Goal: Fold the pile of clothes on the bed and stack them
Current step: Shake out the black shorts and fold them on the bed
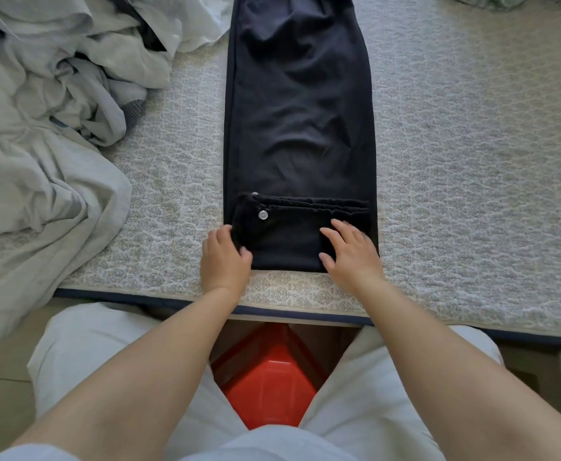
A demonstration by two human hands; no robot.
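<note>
The folded waistband (292,234) of the black trousers (299,111) is pinched by the left hand (224,257) and pressed under the flat, open right hand (350,251) — the fold is kept from springing back.

Black trousers (300,111) lie lengthwise down the middle of the bed (472,161), folded leg on leg into one long, narrow strip that runs out of view at the top. The cloth is lightly creased. Its near end, the waist, is turned over onto the strip in a short flat fold close to the bed's near edge; a silver button (263,214) shows near that fold's left corner, with a second one just above it. Left of the trousers sits a rumpled pile (49,128) of pale grey-green clothes, unfolded, with dark cloth showing between its folds and one part hanging over the bed's near edge.
</note>
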